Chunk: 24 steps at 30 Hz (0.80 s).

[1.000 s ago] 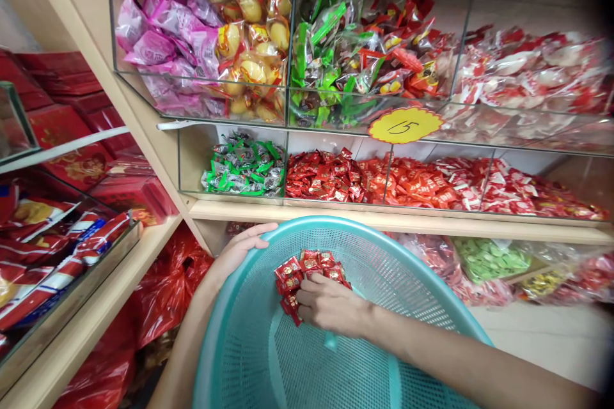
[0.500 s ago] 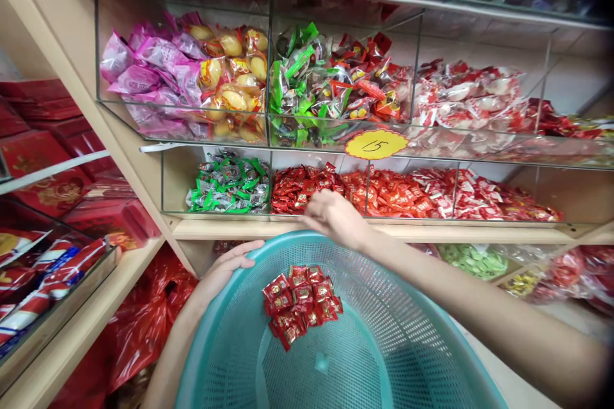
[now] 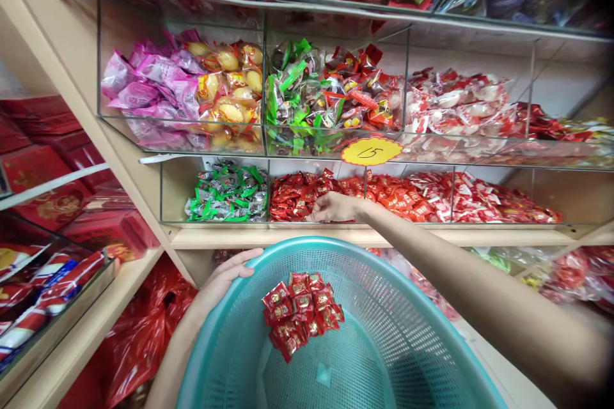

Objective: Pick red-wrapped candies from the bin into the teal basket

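My left hand (image 3: 221, 281) grips the rim of a teal mesh basket (image 3: 384, 307) from the left side. A pile of several small red wrapped candies (image 3: 301, 313) lies inside the basket. My right hand (image 3: 333, 207) reaches into a glass bin of the same red candies (image 3: 297, 198) on the lower shelf row, fingers curled down into the heap. Whether it holds any candy is hidden.
Glass bins hold green-silver candies (image 3: 228, 192), purple and yellow packets (image 3: 182, 92), green and red sweets (image 3: 326, 99). A yellow price tag marked 15 (image 3: 371, 151) hangs on the glass. Red boxes (image 3: 43, 172) fill the left shelves. A wooden shelf edge (image 3: 364, 238) runs above the basket.
My right hand left the candy pile in the basket, rose over the rim and reached into the red candy bin. The view tilted upward; my left hand stayed on the rim.
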Each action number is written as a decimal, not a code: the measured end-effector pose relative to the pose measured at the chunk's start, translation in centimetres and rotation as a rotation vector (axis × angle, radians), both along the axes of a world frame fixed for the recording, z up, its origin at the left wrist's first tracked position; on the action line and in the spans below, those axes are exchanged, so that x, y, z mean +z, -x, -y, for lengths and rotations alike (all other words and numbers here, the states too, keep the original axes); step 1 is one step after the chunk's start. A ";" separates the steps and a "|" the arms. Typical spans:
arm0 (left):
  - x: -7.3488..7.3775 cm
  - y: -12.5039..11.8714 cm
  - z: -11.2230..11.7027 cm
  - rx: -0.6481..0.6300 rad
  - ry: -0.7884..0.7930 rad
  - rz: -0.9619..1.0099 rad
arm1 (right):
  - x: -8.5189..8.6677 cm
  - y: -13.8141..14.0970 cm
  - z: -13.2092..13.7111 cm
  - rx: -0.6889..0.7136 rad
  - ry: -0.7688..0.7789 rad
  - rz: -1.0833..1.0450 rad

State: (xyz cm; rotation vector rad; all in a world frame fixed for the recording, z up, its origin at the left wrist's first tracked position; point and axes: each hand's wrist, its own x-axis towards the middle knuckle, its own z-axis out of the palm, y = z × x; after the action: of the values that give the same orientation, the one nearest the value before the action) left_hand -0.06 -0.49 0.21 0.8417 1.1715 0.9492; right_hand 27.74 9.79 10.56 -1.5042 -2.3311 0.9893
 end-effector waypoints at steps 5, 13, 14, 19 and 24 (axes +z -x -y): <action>0.0 -0.1 0.0 -0.004 -0.011 0.015 | -0.5 -0.3 -0.3 0.025 0.024 -0.095; 0.9 -0.3 0.5 -0.014 -0.018 -0.021 | -0.6 -1.5 -0.5 0.094 0.081 -0.181; 1.0 -0.3 0.5 -0.024 -0.025 -0.025 | -0.6 -1.6 -0.4 0.097 0.080 -0.182; 1.5 -0.6 0.8 -0.019 -0.031 -0.004 | -0.3 -1.6 0.1 0.065 0.080 -0.236; 2.0 -0.7 1.1 -0.031 -0.035 -0.065 | 0.4 -1.4 1.6 0.034 0.066 -0.486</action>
State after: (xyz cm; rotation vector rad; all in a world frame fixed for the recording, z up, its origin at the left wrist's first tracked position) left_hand 0.65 -1.56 2.19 0.9220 1.1968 0.9253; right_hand 29.18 8.23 10.91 -1.0887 -1.9965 1.2821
